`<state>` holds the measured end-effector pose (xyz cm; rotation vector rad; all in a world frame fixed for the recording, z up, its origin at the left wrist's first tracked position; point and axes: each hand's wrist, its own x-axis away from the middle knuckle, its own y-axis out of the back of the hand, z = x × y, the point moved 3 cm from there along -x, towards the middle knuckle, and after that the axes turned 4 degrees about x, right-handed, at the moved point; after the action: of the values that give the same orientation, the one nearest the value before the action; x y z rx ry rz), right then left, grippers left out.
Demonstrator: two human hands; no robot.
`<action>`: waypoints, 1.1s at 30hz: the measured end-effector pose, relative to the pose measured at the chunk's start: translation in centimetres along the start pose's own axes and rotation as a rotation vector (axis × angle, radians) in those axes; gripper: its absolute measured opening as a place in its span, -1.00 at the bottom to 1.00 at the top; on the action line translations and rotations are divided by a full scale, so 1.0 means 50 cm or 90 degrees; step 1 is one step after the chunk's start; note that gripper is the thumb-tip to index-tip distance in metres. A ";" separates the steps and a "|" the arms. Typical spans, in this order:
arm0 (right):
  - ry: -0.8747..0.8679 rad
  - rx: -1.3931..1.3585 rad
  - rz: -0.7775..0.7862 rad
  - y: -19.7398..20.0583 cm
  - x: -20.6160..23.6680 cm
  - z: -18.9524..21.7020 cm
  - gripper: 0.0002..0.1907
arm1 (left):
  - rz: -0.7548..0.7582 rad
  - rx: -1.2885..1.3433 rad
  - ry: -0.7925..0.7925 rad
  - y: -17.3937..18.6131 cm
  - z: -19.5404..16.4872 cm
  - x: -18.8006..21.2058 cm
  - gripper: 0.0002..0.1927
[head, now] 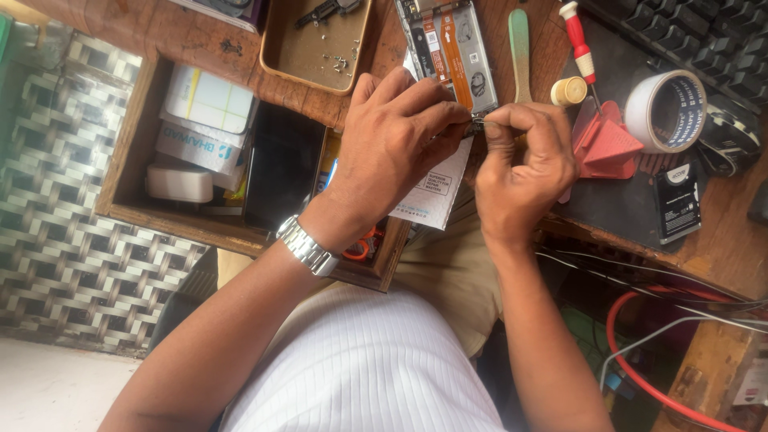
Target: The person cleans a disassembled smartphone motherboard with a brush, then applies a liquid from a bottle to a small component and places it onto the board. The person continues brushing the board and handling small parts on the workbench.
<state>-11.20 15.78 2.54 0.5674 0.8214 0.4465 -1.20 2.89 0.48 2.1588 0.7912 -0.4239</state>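
Head view looks straight down at two bare hands meeting at the near end of an opened phone (448,48) that lies on the wooden tabletop (200,40), its back off and orange flex strips showing. The left hand (396,136), with a metal watch (306,246) on its wrist, curls over the phone's lower edge, fingers bunched in a narrow grip on a small part I cannot make out. The right hand (524,168) pinches thumb to forefinger just beside it, the fingertips of both hands almost touching; what that grip holds is too small to tell. A white paper card (436,192) sits under the left hand. Just beyond the phone lie a green spudger (520,48), a red-handled screwdriver (580,44) and a roll of white tape (666,110). A shallow tray (316,48) with loose screws stands to the left, above an open drawer (128,160) of boxes.
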 end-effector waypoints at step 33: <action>0.175 0.138 0.016 0.017 -0.012 0.018 -0.82 | -0.002 0.002 -0.006 0.000 0.000 0.000 -0.76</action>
<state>-11.01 15.82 3.90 0.7277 1.1364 0.4670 -1.21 2.90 0.49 2.1570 0.7893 -0.4377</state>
